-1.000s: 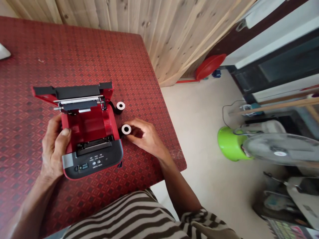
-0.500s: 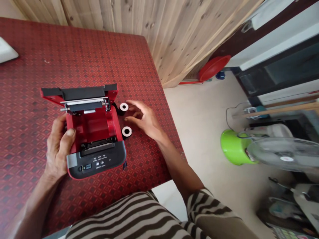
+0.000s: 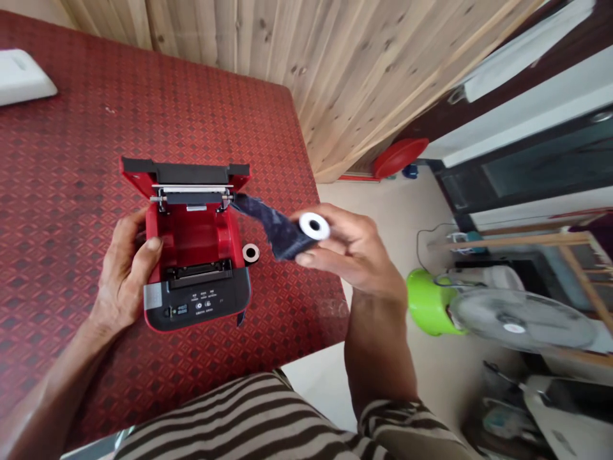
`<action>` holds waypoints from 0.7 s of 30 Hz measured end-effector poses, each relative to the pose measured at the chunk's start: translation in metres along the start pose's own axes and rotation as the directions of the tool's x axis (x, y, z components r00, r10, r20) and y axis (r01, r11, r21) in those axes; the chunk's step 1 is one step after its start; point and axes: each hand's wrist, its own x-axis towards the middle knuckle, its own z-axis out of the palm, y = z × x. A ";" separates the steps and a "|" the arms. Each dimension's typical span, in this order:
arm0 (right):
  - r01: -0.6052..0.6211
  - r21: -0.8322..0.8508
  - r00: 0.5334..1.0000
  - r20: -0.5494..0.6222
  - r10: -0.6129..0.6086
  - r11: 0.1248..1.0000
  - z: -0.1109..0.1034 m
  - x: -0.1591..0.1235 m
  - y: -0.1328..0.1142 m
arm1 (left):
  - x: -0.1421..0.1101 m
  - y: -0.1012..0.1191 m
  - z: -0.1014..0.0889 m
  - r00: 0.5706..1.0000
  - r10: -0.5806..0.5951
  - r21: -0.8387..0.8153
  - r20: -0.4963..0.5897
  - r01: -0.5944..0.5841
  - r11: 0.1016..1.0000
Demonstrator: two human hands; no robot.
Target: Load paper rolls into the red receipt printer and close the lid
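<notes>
Above the table's right edge, our right hand [image 3: 357, 252] grips a dark ribbon roll [image 3: 306, 231] by its white core, fingers closed around it, lifted clear of the surface. A dark strip of ribbon [image 3: 261, 214] trails from that roll back toward the hinge of the red printer [image 3: 194, 255], so the roll is not free of the machine. We judge the work as partway: the lid [image 3: 184, 174] already stands open and the red bay inside looks bare, with nothing seated in it yet. A second roll [image 3: 250, 253] lies on the table just beside the printer's right wall, untouched.

Our left hand [image 3: 127, 271] is closed on the printer's left side, thumb hooked over the rim of the bay, holding the body down on the red patterned table [image 3: 71, 166].

Farther out, a white object [image 3: 22, 80] lies at the far left of the table. Wooden planks [image 3: 345, 70] back the table. On the floor to the right are a green tub [image 3: 428, 300] and a fan [image 3: 522, 319], well apart from our hands. The slack ribbon strip crosses the printer's right corner, and we judge it could snag on the lid hinge.
</notes>
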 end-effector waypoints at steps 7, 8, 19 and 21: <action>0.122 0.040 0.884 0.449 -0.127 0.992 0.013 0.010 -0.039 | -0.003 -0.002 -0.001 1.000 0.012 0.036 -0.003 -0.012 0.999; 0.086 0.001 0.867 0.493 -0.076 0.996 0.017 0.014 -0.042 | -0.003 -0.003 -0.001 1.000 0.014 0.035 -0.001 -0.014 0.999; 0.237 -0.579 0.935 0.354 -0.022 0.780 0.086 0.041 -0.028 | -0.004 -0.007 -0.001 1.000 0.018 -0.030 0.022 -0.017 0.999; 0.256 -0.684 0.950 0.307 -0.049 0.683 0.098 0.043 -0.020 | -0.004 -0.006 -0.001 0.999 0.018 -0.038 0.028 -0.017 0.999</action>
